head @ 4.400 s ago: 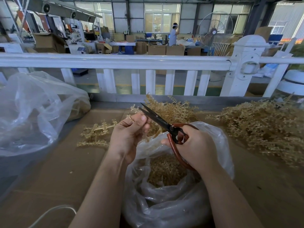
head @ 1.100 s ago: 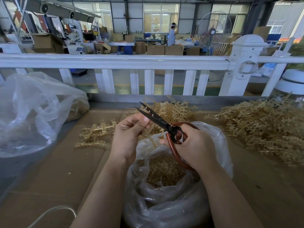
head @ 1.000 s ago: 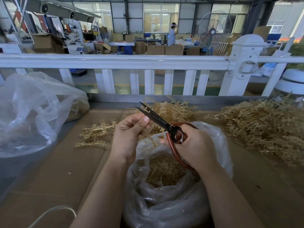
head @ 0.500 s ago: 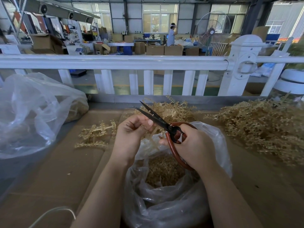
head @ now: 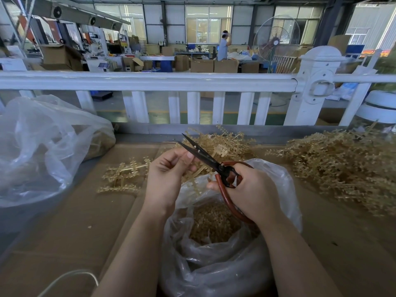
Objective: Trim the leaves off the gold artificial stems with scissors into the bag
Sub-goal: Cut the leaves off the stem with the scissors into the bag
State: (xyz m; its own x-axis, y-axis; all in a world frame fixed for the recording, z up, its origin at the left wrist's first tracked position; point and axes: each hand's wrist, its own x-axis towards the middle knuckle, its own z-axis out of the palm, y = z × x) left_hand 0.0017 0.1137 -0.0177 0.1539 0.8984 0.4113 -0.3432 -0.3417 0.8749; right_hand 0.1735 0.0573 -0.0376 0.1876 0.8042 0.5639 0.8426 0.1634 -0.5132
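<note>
Gold stem [head: 194,171]: left hand [head: 167,179] fingers curled tighter since last look, pinching it; right hand [head: 250,189] grips scissors [head: 205,157], blades apart. Next snip ready above bag [head: 214,264].

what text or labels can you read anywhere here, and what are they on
No text here is readable.
Red-handled black scissors, clear plastic bag of gold trimmings: no markings visible.
Brown cardboard boxes beyond the white fence rail: nothing legible on them.
Colourful posters or signs on the left background machinery: too small and blurred to read.
</note>
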